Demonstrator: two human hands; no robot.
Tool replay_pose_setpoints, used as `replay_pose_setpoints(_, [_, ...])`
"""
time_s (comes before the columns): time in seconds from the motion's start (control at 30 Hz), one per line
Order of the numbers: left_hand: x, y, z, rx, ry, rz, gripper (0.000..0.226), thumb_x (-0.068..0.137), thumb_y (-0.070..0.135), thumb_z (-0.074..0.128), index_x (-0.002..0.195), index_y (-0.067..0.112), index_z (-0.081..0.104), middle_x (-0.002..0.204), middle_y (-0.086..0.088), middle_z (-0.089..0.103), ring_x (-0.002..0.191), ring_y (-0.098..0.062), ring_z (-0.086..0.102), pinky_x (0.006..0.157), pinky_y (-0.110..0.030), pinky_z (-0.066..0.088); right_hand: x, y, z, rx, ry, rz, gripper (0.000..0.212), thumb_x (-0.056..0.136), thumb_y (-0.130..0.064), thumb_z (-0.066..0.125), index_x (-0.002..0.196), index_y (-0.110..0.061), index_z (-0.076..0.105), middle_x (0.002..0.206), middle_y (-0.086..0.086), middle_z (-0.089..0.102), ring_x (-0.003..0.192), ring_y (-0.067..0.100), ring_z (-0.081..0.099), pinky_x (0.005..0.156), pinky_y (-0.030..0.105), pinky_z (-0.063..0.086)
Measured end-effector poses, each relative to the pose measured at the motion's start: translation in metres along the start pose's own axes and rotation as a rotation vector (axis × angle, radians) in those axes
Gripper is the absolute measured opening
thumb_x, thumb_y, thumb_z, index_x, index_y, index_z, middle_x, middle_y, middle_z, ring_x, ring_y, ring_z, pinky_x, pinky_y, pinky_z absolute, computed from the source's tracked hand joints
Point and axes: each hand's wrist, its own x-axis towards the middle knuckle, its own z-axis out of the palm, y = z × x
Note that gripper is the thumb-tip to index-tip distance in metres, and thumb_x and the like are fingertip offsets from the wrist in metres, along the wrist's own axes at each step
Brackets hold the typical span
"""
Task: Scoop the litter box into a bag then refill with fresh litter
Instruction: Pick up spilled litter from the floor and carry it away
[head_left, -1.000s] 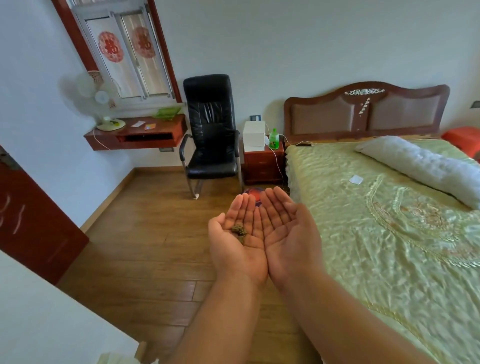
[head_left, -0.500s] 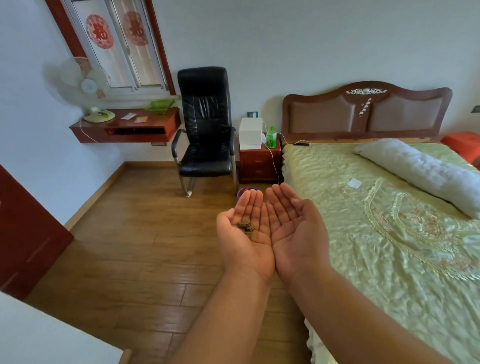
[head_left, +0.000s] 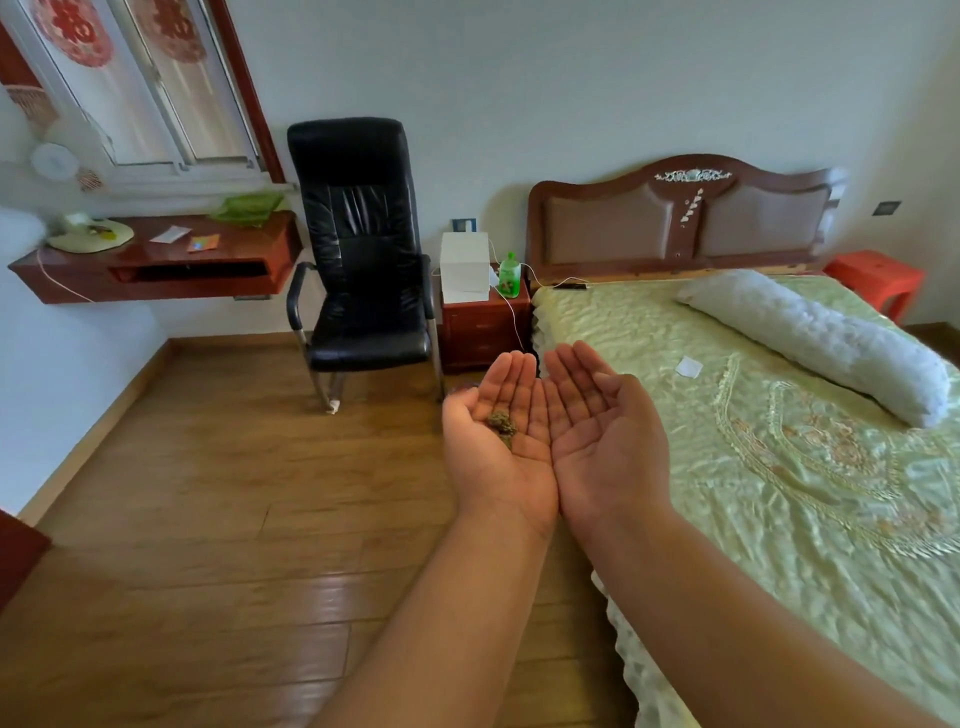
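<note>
Both my hands are held out palm up, side by side and touching along their inner edges, above the wooden floor beside the bed. My left hand (head_left: 493, 447) carries a small brownish-green clump (head_left: 502, 426) in its palm, with its fingers straight. My right hand (head_left: 602, 441) is cupped loosely and holds nothing. No litter box, bag or scoop is in view.
A black office chair (head_left: 363, 270) stands ahead against the wall, next to a red-brown nightstand (head_left: 483, 332) with a white box and a green bottle. A bed (head_left: 779, 441) with a green cover fills the right. A wall shelf (head_left: 156, 265) hangs at the left.
The view has moved forward and swung to the right; the chair, nightstand and bed look closer. My hands keep the same palm-up pose with the clump in the left palm.
</note>
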Motion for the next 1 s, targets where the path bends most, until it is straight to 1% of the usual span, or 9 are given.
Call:
replay_pose_setpoints(0.2, [0.061,0.043,0.006,0.045,-0.01,-0.038,0.045,0.105,0.023,0.037,0.119,0.0,0.073,0.114,-0.015,0.077,0.109,-0.027,0.075,0.108,-0.04,0.052,0.05,0.045,0.029,0.049,0.017,-0.024,0.036,0.102,-0.012,0.042,0.127,0.001,0.065,0.12,0.017,0.073,0.111,0.025,0.072,0.102,0.036,0.051])
replay_pose_setpoints(0.33, [0.099,0.058,0.009,0.06,0.0,-0.046,0.045,0.105,0.023,0.037,0.119,0.0,0.073,0.115,-0.015,0.077,0.111,-0.027,0.074,0.11,-0.04,0.051,0.084,0.063,0.04,0.055,0.043,-0.01,0.036,0.101,-0.011,0.042,0.126,0.0,0.066,0.119,0.016,0.073,0.111,0.025,0.072,0.103,0.036,0.052])
replay_pose_setpoints(0.5, [0.155,0.064,0.023,0.071,0.01,-0.022,0.045,0.106,0.023,0.036,0.121,0.001,0.072,0.115,-0.015,0.077,0.11,-0.027,0.074,0.11,-0.041,0.051,0.142,0.075,0.052,0.055,0.033,0.018,0.035,0.102,-0.011,0.042,0.126,0.0,0.065,0.119,0.016,0.074,0.109,0.025,0.072,0.1,0.036,0.053])
replay_pose_setpoints(0.7, [0.235,0.055,0.061,0.081,0.029,0.055,0.044,0.107,0.023,0.036,0.123,0.002,0.071,0.117,-0.015,0.077,0.112,-0.027,0.074,0.111,-0.041,0.05,0.233,0.069,0.071,0.018,0.0,0.069,0.035,0.102,-0.012,0.043,0.127,-0.001,0.065,0.12,0.015,0.073,0.112,0.025,0.071,0.102,0.037,0.052])
replay_pose_setpoints(0.83, [0.289,0.046,0.099,0.054,0.027,0.104,0.044,0.107,0.023,0.036,0.122,0.001,0.071,0.116,-0.015,0.077,0.111,-0.027,0.074,0.11,-0.041,0.05,0.297,0.054,0.09,-0.004,-0.043,0.125,0.034,0.102,-0.013,0.044,0.126,-0.003,0.066,0.119,0.015,0.074,0.11,0.024,0.072,0.095,0.034,0.054])
replay_pose_setpoints(1.0, [0.342,0.038,0.134,-0.016,0.043,0.158,0.043,0.106,0.022,0.038,0.12,0.001,0.072,0.116,-0.015,0.077,0.111,-0.028,0.074,0.109,-0.04,0.051,0.364,0.041,0.111,-0.062,-0.097,0.176,0.034,0.102,-0.012,0.044,0.125,-0.003,0.067,0.118,0.014,0.074,0.11,0.024,0.072,0.096,0.034,0.054])
